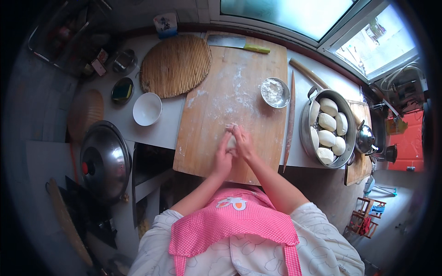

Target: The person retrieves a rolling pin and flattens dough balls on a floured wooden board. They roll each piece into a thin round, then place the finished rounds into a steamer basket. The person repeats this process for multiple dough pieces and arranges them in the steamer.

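A piece of pale dough (231, 144) lies between my two hands, low on the floured wooden board (203, 138). My left hand (223, 153) presses on its left side and my right hand (242, 142) on its right, with the fingertips close together at the top. The hands cover much of the dough. Up and to the right on the board stands a metal bowl of flour (272, 91). Several shaped pieces of dough (327, 121) sit in a round metal steamer pan (304, 138) to the right of the board.
A cleaver (228, 41) lies at the board's far edge, beside a round slatted mat (176, 65). A tapered rolling pin (290, 120) and a wooden rod (309, 73) lie right of the board. At left are a white bowl (147, 109) and a lidded wok (105, 162).
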A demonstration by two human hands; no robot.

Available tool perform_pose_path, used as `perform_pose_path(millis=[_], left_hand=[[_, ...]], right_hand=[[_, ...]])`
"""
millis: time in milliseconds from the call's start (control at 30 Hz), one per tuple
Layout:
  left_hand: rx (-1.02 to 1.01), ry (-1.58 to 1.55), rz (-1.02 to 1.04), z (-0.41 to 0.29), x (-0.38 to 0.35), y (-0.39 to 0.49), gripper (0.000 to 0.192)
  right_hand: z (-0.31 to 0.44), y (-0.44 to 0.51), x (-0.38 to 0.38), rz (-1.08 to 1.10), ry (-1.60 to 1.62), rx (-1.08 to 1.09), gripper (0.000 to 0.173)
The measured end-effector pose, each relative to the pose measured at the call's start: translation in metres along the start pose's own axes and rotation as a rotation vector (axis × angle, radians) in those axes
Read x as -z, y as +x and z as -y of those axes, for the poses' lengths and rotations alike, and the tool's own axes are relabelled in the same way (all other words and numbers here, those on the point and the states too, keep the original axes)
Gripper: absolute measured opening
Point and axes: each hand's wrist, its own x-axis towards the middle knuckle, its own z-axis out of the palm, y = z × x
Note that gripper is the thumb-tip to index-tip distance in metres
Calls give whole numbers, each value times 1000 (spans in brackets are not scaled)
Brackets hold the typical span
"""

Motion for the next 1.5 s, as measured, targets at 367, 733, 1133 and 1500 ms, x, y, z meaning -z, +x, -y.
perform_pose_path(millis=[367, 733, 1133, 1500], left_hand=[[-101, 102, -37, 44, 7, 5, 58], [-434, 461, 118, 34, -2, -16, 62], [-439, 558, 33, 32, 0, 2, 65], [-182, 298, -101, 34, -5, 10, 70]], right_hand=[[-9, 36, 8, -252, -580, 414, 29], [-12, -27, 14, -136, -343, 321, 31], [-21, -19, -7, -110, -24, 96, 32], [-13, 37, 8, -281, -564, 329, 33]])
